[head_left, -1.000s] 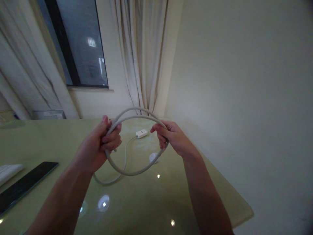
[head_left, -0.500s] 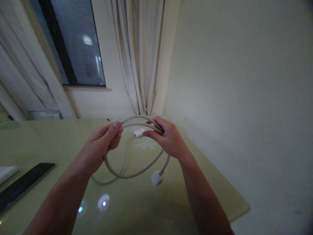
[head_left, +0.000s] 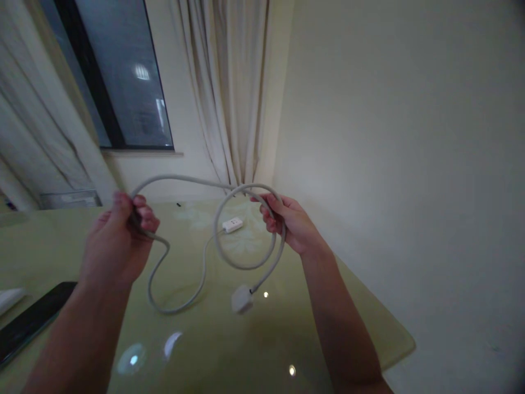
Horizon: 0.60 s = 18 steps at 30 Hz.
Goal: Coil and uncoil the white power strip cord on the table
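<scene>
A thick white power cable (head_left: 180,179) stretches in the air between my two hands above a glossy pale-green table (head_left: 229,350). My left hand (head_left: 118,235) is closed round the cable at the left. My right hand (head_left: 287,221) is closed on a loop of the same cable, and that loop hangs below it. The white plug (head_left: 241,300) dangles from the loop close above the table. The cable's other end leads to a small white socket block (head_left: 232,224) lying on the table between my hands.
A dark flat slab (head_left: 28,320) and a white object (head_left: 9,298) lie at the table's left edge. The table's rounded corner (head_left: 404,342) is at the right, near a plain wall. Curtains (head_left: 229,98) and a window (head_left: 118,76) stand behind the table.
My left hand has moved left and away from the right, pulling a length of cable out straight between them. The loop in my right hand has shrunk and the plug hangs lower.
</scene>
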Motion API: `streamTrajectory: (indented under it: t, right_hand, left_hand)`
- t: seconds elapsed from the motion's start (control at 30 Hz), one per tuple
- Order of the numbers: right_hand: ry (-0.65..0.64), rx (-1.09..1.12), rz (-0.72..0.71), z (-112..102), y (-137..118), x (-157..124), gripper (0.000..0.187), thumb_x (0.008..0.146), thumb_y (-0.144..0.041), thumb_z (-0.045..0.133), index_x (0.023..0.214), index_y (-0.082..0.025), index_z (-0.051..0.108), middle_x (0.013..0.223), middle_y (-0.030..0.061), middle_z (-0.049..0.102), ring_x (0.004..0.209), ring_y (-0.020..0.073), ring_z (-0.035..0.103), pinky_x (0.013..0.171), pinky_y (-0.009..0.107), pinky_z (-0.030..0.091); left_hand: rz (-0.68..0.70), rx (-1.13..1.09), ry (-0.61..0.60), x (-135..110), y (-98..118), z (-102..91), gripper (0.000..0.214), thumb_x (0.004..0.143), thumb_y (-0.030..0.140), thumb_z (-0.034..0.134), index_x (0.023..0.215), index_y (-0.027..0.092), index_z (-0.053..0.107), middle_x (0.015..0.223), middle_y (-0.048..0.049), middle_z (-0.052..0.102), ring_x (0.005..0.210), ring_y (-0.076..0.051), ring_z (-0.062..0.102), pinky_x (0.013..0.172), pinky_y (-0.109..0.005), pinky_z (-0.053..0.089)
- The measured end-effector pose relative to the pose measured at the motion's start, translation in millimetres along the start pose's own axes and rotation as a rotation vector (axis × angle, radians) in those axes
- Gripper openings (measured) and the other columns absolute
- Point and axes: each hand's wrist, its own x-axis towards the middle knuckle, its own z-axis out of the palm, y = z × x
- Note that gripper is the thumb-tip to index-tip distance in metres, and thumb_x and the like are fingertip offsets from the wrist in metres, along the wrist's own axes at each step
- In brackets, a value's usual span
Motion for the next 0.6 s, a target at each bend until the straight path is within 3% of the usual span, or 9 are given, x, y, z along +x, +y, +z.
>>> streamTrajectory:
  t: [0.1,0.2,0.3,0.37,0.4,0.47,0.53,0.6]
  right_hand:
    - [-0.017,0.072,0.01,-3.4,-7.1,-2.3,0.045,0.078,-0.051,0.091,0.101,-0.014,0.079,0.069,-0.0079,0.039,0.053,0.0038,0.024,0.044,0.018,0.019]
    - [-0.004,0.037,-0.032,2.0,-7.1,-6.2,0.043,0.084,-0.052,0.086,0.104,-0.014,0.078,0.068,-0.0093,0.03,0.054,0.0056,0.016,0.044,0.02,0.011]
    - [-0.023,-0.131,-0.088,12.4,-2.4,-11.2,0.042,0.096,-0.056,0.072,0.108,-0.016,0.076,0.063,-0.0097,0.027,0.052,0.0076,0.017,0.045,0.023,0.013]
    - [-0.088,-0.312,-0.143,19.7,0.7,-14.9,0.041,0.102,-0.056,0.064,0.108,-0.017,0.076,0.061,-0.0088,0.03,0.051,0.0086,0.023,0.046,0.024,0.017]
    - [-0.124,-0.407,-0.18,23.1,1.9,-16.5,0.04,0.104,-0.055,0.062,0.107,-0.018,0.076,0.061,-0.0077,0.034,0.052,0.0091,0.027,0.048,0.024,0.02]
    - [-0.152,-0.56,-0.258,28.5,3.9,-18.2,0.04,0.106,-0.055,0.059,0.104,-0.019,0.076,0.065,-0.0049,0.043,0.057,0.01,0.035,0.051,0.024,0.026]
    - [-0.093,-0.599,-0.301,31.9,6.9,-16.4,0.042,0.106,-0.057,0.057,0.101,-0.02,0.076,0.067,-0.0038,0.046,0.058,0.0106,0.037,0.052,0.024,0.028]
    - [0.04,-0.491,-0.312,33.5,12.2,-10.9,0.045,0.104,-0.062,0.057,0.097,-0.021,0.074,0.064,-0.0055,0.041,0.054,0.01,0.033,0.049,0.024,0.025]
  left_hand:
    - [0.064,0.185,0.019,17.1,-2.5,-24.4,0.02,0.101,0.028,0.068,0.082,0.025,0.068,0.079,0.0057,0.07,0.067,-0.009,0.062,0.058,-0.023,0.052]
    - [0.194,0.599,-0.041,19.1,-10.8,-31.0,0.021,0.097,0.045,0.069,0.092,0.026,0.077,0.096,-0.003,0.079,0.095,-0.026,0.073,0.089,-0.044,0.062]
    - [0.464,0.934,-0.146,-3.9,-16.1,-9.2,0.035,0.103,0.05,0.058,0.126,0.03,0.074,0.134,-0.0039,0.075,0.131,-0.032,0.066,0.119,-0.052,0.047]
    - [0.611,1.044,-0.288,-25.3,-18.5,12.4,0.047,0.106,0.048,0.051,0.146,0.027,0.061,0.152,-0.0087,0.065,0.144,-0.033,0.057,0.123,-0.055,0.043]
    - [0.621,1.058,-0.378,-34.5,-20.1,21.8,0.054,0.104,0.05,0.055,0.151,0.025,0.057,0.156,-0.0112,0.061,0.146,-0.034,0.055,0.123,-0.056,0.042]
    - [0.464,0.97,-0.491,-46.2,-25.2,34.1,0.057,0.1,0.053,0.062,0.148,0.023,0.059,0.14,-0.0135,0.072,0.128,-0.033,0.069,0.109,-0.049,0.054]
    - [0.175,0.781,-0.552,-48.6,-33.2,36.6,0.049,0.099,0.056,0.064,0.132,0.02,0.068,0.101,-0.0098,0.08,0.089,-0.027,0.077,0.086,-0.039,0.061]
    - [-0.051,0.569,-0.559,-45.7,-43.5,33.4,0.043,0.1,0.058,0.063,0.113,0.019,0.072,0.072,-0.0023,0.07,0.066,-0.02,0.07,0.073,-0.032,0.059]
